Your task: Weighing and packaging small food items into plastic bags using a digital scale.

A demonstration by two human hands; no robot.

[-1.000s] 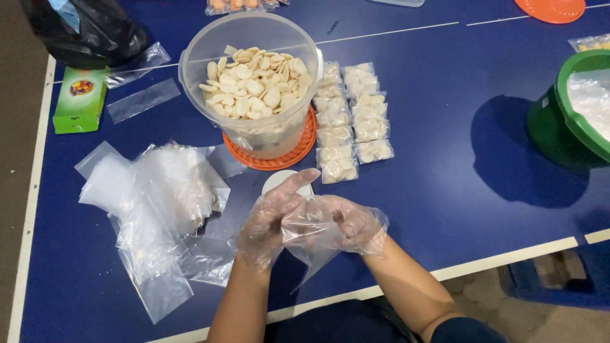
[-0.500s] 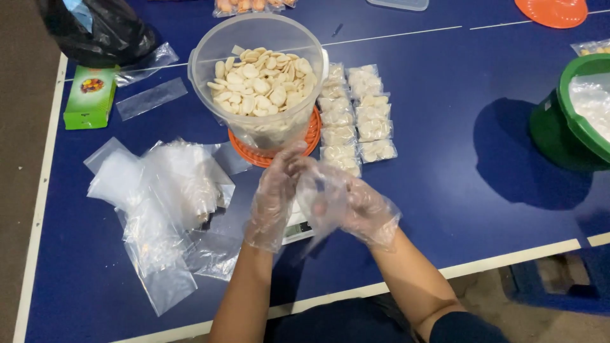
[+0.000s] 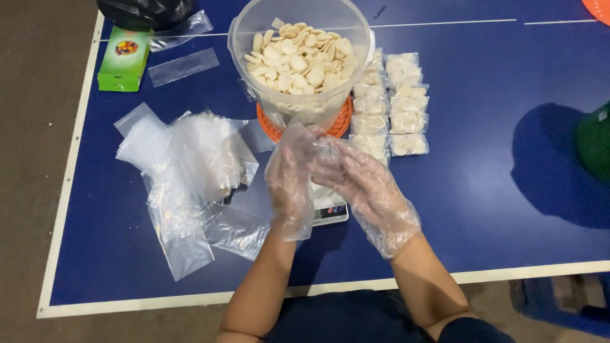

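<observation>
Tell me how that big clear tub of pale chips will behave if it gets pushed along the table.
The clear tub looks tall and full of pale chips, so it is probably top-heavy and may tip rather than slide. It sits on an orange lid, a base that could shift under it. Its plastic wall seems thin and likely flexes when pressed.

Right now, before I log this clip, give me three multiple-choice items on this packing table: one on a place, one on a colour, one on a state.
1. Where does the clear tub of pale pieces stand?
A. on an orange lid
B. on the green box
C. on the floor

2. What colour is the table?
A. red
B. blue
C. white

3. What covers the left hand and right hand?
A. nothing
B. wool mittens
C. clear plastic gloves

A: orange rim shows under the tub.
B: the top is blue with white lines.
C: thin film wraps both hands.
</observation>
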